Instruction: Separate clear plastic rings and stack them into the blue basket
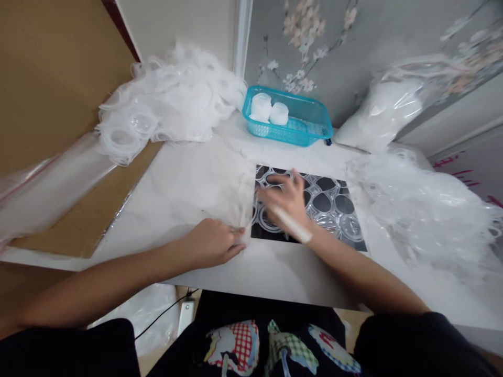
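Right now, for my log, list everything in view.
Table: one, white, centre
Basket: one, blue, back
Round stacks: two-plus, white, in basket
Sheet: one, black, on table
Ringed pieces: uncountable, clear, on sheet
Left pile: uncountable, white, left
Right pile: uncountable, whitish, right
Bags: two-plus, clear, both sides
Cardboard: uncountable, brown, left
Block: one, white, below
Wall: one, grey, behind
Clothing: uncountable, mostly black, bottom
Left hand: one, beside sheet
Right hand: one, over sheet
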Demonstrator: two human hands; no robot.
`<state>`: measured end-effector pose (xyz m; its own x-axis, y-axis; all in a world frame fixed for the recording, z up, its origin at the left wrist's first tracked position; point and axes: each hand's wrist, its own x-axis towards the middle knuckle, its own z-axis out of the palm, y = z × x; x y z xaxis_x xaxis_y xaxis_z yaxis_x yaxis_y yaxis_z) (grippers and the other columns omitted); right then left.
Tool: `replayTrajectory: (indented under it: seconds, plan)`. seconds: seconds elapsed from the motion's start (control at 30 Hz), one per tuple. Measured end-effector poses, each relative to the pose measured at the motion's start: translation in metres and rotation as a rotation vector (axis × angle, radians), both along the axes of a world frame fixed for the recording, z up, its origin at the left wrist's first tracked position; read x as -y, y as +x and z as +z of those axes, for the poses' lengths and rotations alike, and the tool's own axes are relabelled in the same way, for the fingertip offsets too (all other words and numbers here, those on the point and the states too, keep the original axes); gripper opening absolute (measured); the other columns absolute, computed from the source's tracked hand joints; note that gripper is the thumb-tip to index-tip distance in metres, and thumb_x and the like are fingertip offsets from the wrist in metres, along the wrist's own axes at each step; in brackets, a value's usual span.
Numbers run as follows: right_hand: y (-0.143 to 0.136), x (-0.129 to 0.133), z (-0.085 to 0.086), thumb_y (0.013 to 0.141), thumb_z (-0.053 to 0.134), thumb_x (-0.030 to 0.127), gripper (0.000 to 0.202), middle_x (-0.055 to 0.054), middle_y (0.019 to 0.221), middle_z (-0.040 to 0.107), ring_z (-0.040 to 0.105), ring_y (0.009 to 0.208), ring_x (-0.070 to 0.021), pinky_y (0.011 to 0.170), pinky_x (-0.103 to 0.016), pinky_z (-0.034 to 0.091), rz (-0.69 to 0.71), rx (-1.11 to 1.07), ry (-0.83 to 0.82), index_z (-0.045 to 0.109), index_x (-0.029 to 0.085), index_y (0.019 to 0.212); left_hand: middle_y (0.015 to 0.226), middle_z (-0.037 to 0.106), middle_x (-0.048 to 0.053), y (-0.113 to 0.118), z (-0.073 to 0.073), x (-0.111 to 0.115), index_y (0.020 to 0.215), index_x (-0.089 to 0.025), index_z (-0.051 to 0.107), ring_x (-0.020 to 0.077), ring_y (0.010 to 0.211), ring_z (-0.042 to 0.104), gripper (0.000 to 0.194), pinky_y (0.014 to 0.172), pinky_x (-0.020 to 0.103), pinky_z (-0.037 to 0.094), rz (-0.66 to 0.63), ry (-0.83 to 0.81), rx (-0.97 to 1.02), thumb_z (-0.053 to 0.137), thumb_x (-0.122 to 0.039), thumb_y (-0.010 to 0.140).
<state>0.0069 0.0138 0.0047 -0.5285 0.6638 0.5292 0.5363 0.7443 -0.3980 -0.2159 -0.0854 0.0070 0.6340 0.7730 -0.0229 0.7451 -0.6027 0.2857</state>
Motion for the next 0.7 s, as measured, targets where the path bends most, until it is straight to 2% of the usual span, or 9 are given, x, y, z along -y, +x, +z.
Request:
replayTrajectory:
  seconds: [0.07, 0.1, 0.13, 0.2, 0.27, 0.33, 0.4, 0.57, 0.7]
  plan:
    - [0.006, -0.022, 0.014, 0.092, 0.052, 0.024, 0.015, -0.005, 0.091, 0.07, 0.059, 0.103, -0.0258, 0.106, -0.06, 0.034, -0.313, -0.287, 0.029, 0.066, 0.025, 0.086, 0.097, 0.075, 0.007, -0.002, 0.0, -0.001, 0.109, -0.015, 0.067, 0.0199, 0.072, 0.07, 0.032, 0.054, 0.029, 0.043, -0.029, 0.017, -0.035, 0.049, -0.038, 0.096]
    - [0.01, -0.026, 0.02, 0.092, 0.052, 0.026, 0.015, -0.006, 0.09, 0.069, 0.06, 0.101, -0.0257, 0.102, -0.057, 0.039, -0.39, -0.365, 0.013, 0.066, 0.024, 0.085, 0.096, 0.075, 0.006, -0.002, 0.0, -0.002, 0.109, -0.015, 0.067, 0.0198, 0.074, 0.07, 0.032, 0.054, 0.028, 0.044, -0.043, 0.04, -0.056, 0.047, -0.038, 0.097]
    - [0.015, -0.024, 0.023, 0.091, 0.054, 0.028, 0.016, -0.006, 0.088, 0.069, 0.06, 0.099, -0.026, 0.099, -0.055, 0.041, -0.4, -0.374, -0.031, 0.066, 0.023, 0.082, 0.096, 0.074, 0.006, -0.002, 0.0, -0.002, 0.106, -0.016, 0.067, 0.0196, 0.075, 0.069, 0.032, 0.055, 0.028, 0.044, -0.043, 0.075, -0.052, 0.046, -0.039, 0.098]
    - [0.025, -0.004, 0.022, 0.088, 0.059, 0.028, 0.014, -0.006, 0.084, 0.069, 0.059, 0.097, -0.0264, 0.095, -0.052, 0.044, -0.287, -0.268, -0.19, 0.067, 0.024, 0.078, 0.098, 0.072, 0.006, 0.002, 0.001, -0.003, 0.104, -0.016, 0.067, 0.019, 0.076, 0.069, 0.034, 0.055, 0.027, 0.046, -0.06, 0.161, -0.02, 0.044, -0.041, 0.099]
    - [0.033, 0.027, 0.012, 0.087, 0.062, 0.028, 0.012, -0.005, 0.082, 0.07, 0.059, 0.096, -0.026, 0.09, -0.048, 0.047, -0.153, -0.171, -0.379, 0.069, 0.025, 0.078, 0.105, 0.069, 0.008, 0.009, 0.002, -0.002, 0.108, -0.015, 0.064, 0.019, 0.08, 0.068, 0.036, 0.056, 0.027, 0.047, -0.1, 0.227, 0.025, 0.043, -0.042, 0.099]
    - [0.039, 0.054, -0.002, 0.086, 0.063, 0.029, 0.009, -0.005, 0.083, 0.07, 0.059, 0.097, -0.0256, 0.089, -0.045, 0.048, -0.095, -0.162, -0.495, 0.07, 0.026, 0.081, 0.116, 0.067, 0.01, 0.017, 0.003, 0.002, 0.112, -0.014, 0.061, 0.019, 0.083, 0.069, 0.038, 0.055, 0.027, 0.047, -0.159, 0.243, 0.051, 0.041, -0.044, 0.1]
    - [0.041, 0.068, -0.013, 0.085, 0.064, 0.028, 0.008, -0.005, 0.083, 0.071, 0.059, 0.101, -0.026, 0.092, -0.045, 0.047, -0.088, -0.186, -0.533, 0.071, 0.027, 0.081, 0.126, 0.064, 0.011, 0.026, 0.004, 0.006, 0.113, -0.014, 0.059, 0.0183, 0.081, 0.069, 0.042, 0.053, 0.026, 0.045, -0.205, 0.228, 0.044, 0.037, -0.048, 0.1]
    - [0.041, 0.065, -0.021, 0.083, 0.067, 0.028, 0.006, -0.006, 0.087, 0.071, 0.058, 0.103, -0.0268, 0.096, -0.05, 0.044, -0.1, -0.214, -0.557, 0.073, 0.026, 0.082, 0.133, 0.06, 0.014, 0.038, 0.001, 0.009, 0.11, -0.015, 0.058, 0.0152, 0.069, 0.069, 0.053, 0.046, 0.024, 0.037, -0.224, 0.174, -0.06, 0.029, -0.057, 0.099]
    - [0.042, 0.063, -0.02, 0.082, 0.068, 0.028, 0.007, -0.007, 0.088, 0.069, 0.058, 0.102, -0.0262, 0.094, -0.048, 0.046, -0.104, -0.243, -0.554, 0.073, 0.024, 0.082, 0.136, 0.058, 0.014, 0.039, -0.001, 0.006, 0.111, -0.014, 0.059, 0.016, 0.069, 0.069, 0.055, 0.047, 0.025, 0.039, -0.237, 0.173, -0.129, 0.03, -0.059, 0.098]
